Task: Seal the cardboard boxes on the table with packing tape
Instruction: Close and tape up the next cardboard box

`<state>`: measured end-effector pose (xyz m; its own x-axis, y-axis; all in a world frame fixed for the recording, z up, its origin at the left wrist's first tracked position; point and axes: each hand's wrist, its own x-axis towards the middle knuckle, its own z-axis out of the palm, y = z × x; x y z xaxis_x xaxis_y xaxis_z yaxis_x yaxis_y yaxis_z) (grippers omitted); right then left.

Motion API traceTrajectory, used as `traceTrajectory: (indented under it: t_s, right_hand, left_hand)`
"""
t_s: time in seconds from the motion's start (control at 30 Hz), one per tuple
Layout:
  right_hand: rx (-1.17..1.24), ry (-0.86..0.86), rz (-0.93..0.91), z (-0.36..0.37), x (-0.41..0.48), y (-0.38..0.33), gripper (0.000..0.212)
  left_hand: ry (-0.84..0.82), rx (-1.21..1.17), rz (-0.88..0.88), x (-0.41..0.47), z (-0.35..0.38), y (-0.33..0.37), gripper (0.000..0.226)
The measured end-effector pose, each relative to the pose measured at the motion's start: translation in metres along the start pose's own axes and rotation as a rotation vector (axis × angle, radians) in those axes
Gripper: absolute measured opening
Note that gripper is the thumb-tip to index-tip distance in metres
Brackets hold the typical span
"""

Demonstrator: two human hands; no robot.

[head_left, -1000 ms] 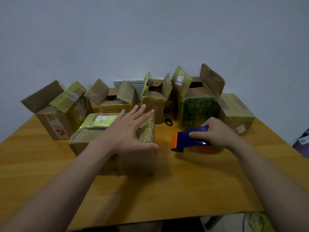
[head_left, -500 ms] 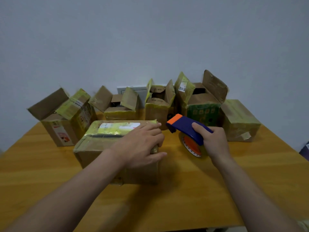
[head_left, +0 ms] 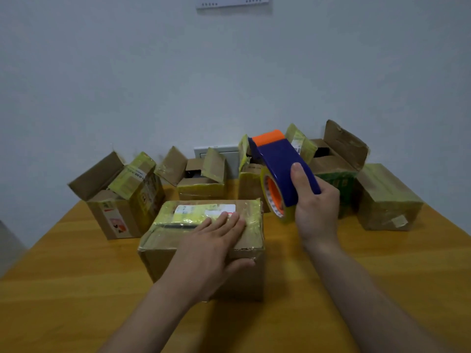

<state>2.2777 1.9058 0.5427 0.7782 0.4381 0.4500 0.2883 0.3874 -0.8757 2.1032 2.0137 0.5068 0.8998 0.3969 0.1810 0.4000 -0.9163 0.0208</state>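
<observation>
One box (head_left: 161,263) under flat left hand (head_left: 209,247), right hand (head_left: 318,212) gripping dispenser (head_left: 277,169), wooden table (head_left: 76,289), wall (head_left: 229,72)

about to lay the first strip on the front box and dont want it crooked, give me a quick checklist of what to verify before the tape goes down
1. Flaps of the closed brown cardboard box at the front down: ok, top lies flat.
2. Box steadied: ok, left hand presses flat on its top.
3. Grip on the blue and orange tape dispenser: ok, right hand curls round it.
4. Dispenser at the box: not ok, held in the air to its right.
5. Loose end on the yellowish tape roll ready: cannot tell.
6. Tape path free: not ok, left hand lies on the top.
</observation>
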Motion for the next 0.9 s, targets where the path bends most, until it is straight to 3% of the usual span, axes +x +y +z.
traceTrajectory:
  t_s: [0.1,0.3,0.43,0.57,0.77,0.9]
  right_hand:
    - [0.112,-0.030,0.027,0.032,-0.006,-0.005,0.027]
    - [0.129,0.003,0.176,0.065,-0.017,0.014,0.048]
    - [0.132,0.024,0.276,0.063,-0.013,0.019,0.050]
    - [0.074,-0.007,0.232,0.067,-0.017,0.016,0.050]
    - [0.042,-0.031,0.218,0.067,-0.018,0.016,0.069]
    - [0.062,-0.031,0.211,0.066,-0.020,0.016,0.057]
  left_hand:
    - [0.026,-0.025,0.015,-0.001,0.000,-0.003,0.089]
    - [0.229,-0.131,0.130,-0.010,0.001,-0.006,0.062]
    - [0.264,-0.160,0.001,-0.019,-0.004,-0.027,0.067]
    - [0.350,-0.203,-0.073,-0.040,-0.006,-0.056,0.063]
    - [0.485,-0.262,-0.170,-0.060,0.002,-0.081,0.059]
    - [0.495,-0.258,-0.285,-0.063,0.008,-0.084,0.068]
